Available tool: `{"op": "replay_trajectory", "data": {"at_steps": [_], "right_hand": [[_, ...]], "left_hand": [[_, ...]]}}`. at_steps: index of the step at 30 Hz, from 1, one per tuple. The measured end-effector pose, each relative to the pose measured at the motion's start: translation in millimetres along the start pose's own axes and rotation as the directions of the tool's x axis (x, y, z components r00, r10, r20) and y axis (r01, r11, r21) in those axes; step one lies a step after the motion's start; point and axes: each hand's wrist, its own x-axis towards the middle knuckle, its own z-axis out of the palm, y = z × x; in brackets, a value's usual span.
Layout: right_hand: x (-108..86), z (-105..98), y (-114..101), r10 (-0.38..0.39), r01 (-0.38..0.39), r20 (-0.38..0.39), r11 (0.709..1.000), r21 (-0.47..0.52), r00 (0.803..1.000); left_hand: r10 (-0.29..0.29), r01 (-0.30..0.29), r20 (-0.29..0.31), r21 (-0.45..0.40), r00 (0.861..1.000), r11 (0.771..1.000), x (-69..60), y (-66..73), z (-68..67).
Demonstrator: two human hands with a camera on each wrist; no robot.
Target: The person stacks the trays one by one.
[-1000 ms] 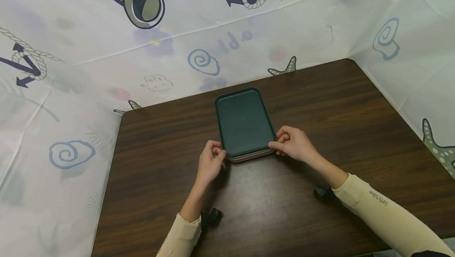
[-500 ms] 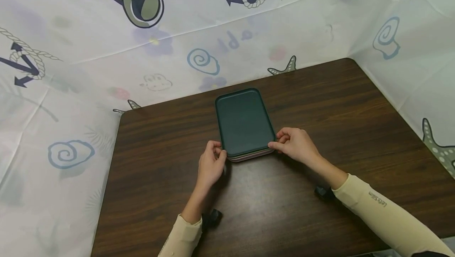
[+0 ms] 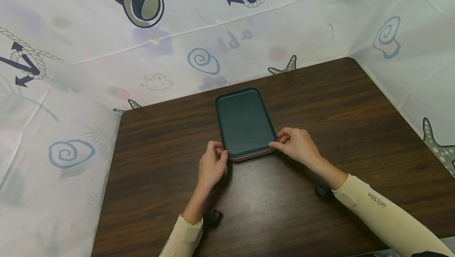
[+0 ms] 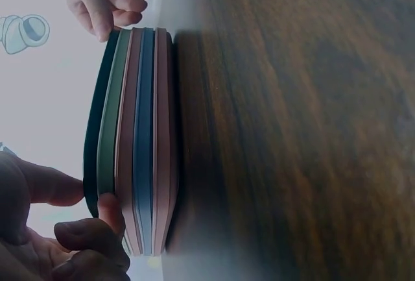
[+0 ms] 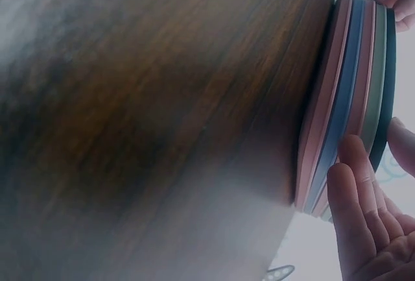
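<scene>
A dark green tray point(image 3: 245, 122) lies on top of a stack of rectangular trays. Below it, the left wrist view shows a light green tray point(image 4: 111, 119), a pink tray point(image 4: 127, 132), a blue tray point(image 4: 143, 138) and another pink tray point(image 4: 165, 132) at the bottom. My left hand point(image 3: 212, 166) pinches the near left corner, thumb on the dark green rim and a fingertip against the light green edge. At the near right corner my right hand point(image 3: 298, 144) holds the dark green rim with the thumb; its fingers bend against the stack's side.
The stack rests on a dark wood-grain table point(image 3: 170, 170), towards its back edge. White printed cloth point(image 3: 249, 44) hangs behind and along both sides. Small black devices point(image 3: 213, 218) sit under each wrist, near the tabletop.
</scene>
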Motion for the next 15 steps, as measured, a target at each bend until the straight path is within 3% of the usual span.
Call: {"op": "replay_trajectory", "data": {"at_steps": [15], "right_hand": [[-3.6, -2, 3, -0.001, 0.001, 0.035, 1.000, 0.023, 0.999]], "left_hand": [[0.020, -0.017, 0.063, -0.044, 0.998, 0.999, -10.4, -8.7, -5.8]]}}
